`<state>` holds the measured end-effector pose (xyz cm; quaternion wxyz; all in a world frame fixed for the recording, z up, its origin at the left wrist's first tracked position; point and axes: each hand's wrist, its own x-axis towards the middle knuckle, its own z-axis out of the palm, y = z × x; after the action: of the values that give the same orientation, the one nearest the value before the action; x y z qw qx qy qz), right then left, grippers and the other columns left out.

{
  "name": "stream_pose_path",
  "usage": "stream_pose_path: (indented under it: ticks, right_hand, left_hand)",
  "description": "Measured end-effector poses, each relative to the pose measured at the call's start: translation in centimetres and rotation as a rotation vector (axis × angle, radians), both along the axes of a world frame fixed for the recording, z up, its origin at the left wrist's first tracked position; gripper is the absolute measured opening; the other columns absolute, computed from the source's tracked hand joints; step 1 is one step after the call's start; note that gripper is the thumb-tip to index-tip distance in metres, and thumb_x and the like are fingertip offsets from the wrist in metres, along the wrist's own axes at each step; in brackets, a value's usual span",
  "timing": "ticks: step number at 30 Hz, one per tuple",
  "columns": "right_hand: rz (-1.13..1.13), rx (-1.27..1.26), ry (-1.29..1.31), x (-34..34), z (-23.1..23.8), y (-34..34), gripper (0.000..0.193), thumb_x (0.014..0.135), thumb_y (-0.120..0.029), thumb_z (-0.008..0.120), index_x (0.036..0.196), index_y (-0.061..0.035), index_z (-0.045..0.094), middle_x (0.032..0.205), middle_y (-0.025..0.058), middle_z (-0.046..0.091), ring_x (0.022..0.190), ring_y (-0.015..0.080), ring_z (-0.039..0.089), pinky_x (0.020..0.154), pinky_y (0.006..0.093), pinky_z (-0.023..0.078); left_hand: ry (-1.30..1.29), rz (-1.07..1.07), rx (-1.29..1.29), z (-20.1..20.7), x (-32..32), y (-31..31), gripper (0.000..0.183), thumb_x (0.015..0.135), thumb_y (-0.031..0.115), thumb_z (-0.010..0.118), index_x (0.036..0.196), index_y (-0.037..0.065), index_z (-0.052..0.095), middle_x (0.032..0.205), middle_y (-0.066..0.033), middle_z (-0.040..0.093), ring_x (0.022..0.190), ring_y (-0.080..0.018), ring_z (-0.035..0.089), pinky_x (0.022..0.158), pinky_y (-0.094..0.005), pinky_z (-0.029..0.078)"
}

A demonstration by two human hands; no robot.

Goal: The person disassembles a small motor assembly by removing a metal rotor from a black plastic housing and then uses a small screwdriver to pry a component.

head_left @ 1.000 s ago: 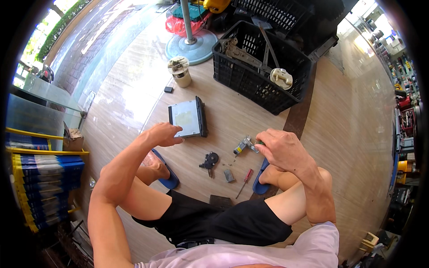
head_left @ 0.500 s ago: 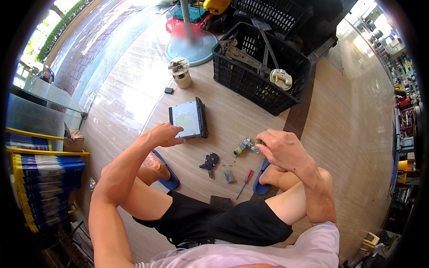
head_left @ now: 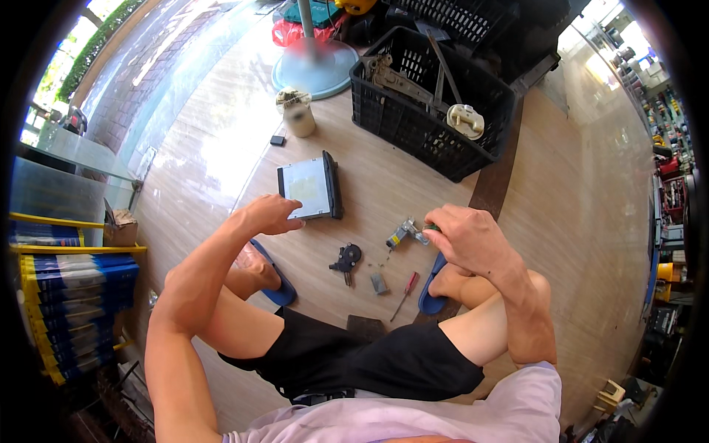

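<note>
My left hand (head_left: 271, 214) hovers at the near edge of a silver, flat, boxy device with a black front (head_left: 310, 186), its fingers stretched and apart; whether they touch it I cannot tell. In a pinch, my right hand (head_left: 467, 232) holds a small dark green piece (head_left: 432, 227), mostly hidden by the fingers. Just left of that hand lies a silver metal part with a yellow label (head_left: 403, 234). A black round-headed part (head_left: 347, 258), a small grey metal block (head_left: 379, 283) and a red-handled screwdriver (head_left: 405, 295) lie on the floor between my feet.
Beyond the device stand a cream canister (head_left: 299, 122) and a small black block (head_left: 278, 140). A black plastic crate (head_left: 421, 144) with metal parts is at the far right, near a pole's round base (head_left: 325, 74). Blue packages (head_left: 81, 295) fill a rack on the left.
The whole view has shifted slightly, so the floor items sit a little higher in the picture. Both hands keep nearly the same pose.
</note>
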<state>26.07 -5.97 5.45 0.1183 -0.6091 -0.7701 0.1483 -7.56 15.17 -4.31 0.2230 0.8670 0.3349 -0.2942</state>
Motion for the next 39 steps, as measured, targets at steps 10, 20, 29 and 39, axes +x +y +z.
stream_pose_path:
  ticks: [10,20,29,39]
  right_hand:
    - [-0.023,0.005,0.017,-0.1,0.5,-0.1,0.016,0.092,-0.017,0.074,0.102,-0.0053,0.070,0.092,0.0127,0.070,0.082,0.0346,0.069,0.072,0.0403,0.056]
    - [-0.060,-0.057,0.045,-0.5,0.7,0.2,0.016,0.092,-0.012,0.073,0.105,-0.0022,0.070,0.094,0.0141,0.071,0.080,0.0315,0.071,0.071,0.0376,0.056]
    - [-0.067,-0.056,0.087,-0.4,0.2,0.1,0.017,0.091,-0.008,0.074,0.105,0.0000,0.068,0.093,0.0149,0.070,0.076,0.0298,0.070,0.070,0.0360,0.055]
    - [-0.107,-0.145,0.053,0.8,-1.7,0.6,0.017,0.094,-0.013,0.070,0.104,0.0009,0.067,0.092,0.0160,0.071,0.078,0.0302,0.068,0.072,0.0377,0.053]
  left_hand:
    - [-0.057,-0.036,0.035,-1.1,-0.8,0.3,0.056,0.099,0.048,0.062,0.140,0.010,0.061,0.105,-0.0237,0.075,0.101,-0.0434,0.070,0.093,-0.0503,0.055]
    - [-0.039,-0.002,0.016,-0.1,-0.6,0.0,0.055,0.100,0.042,0.062,0.142,0.006,0.060,0.113,-0.0222,0.075,0.106,-0.0402,0.071,0.098,-0.0477,0.054]
    - [-0.040,-0.040,0.078,-0.7,-0.9,-0.2,0.055,0.102,0.042,0.059,0.145,0.008,0.059,0.115,-0.0190,0.076,0.108,-0.0386,0.072,0.102,-0.0455,0.055]
    - [-0.056,-0.052,0.126,-1.0,-1.2,-0.5,0.051,0.105,0.041,0.057,0.145,0.008,0.059,0.113,-0.0191,0.076,0.103,-0.0365,0.074,0.099,-0.0452,0.057]
